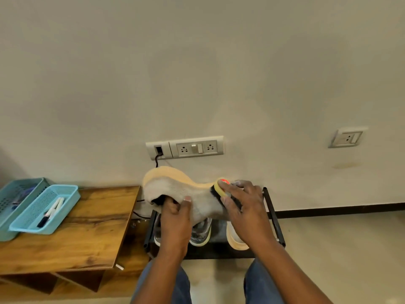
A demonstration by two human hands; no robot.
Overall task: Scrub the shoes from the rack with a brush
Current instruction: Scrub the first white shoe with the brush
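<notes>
A grey knit shoe [175,187] with a pale orange sole is held up on its side above the black shoe rack [274,213]. My left hand [175,218] grips the shoe at its opening, thumb on the outside. My right hand [243,205] holds a yellow brush [219,189] with black bristles and a red mark, pressed against the shoe's toe end. On the rack below sit a matching grey and orange shoe [235,238] and a clear-looking shoe with a yellowish sole [201,234], both partly hidden by my arms.
A wooden table [87,229] stands at the left with two blue baskets [47,209], the nearer one holding markers. Wall sockets [195,148] with a black cable are just behind the shoe. Beige floor spreads to the right. My knees in jeans [260,281] are below.
</notes>
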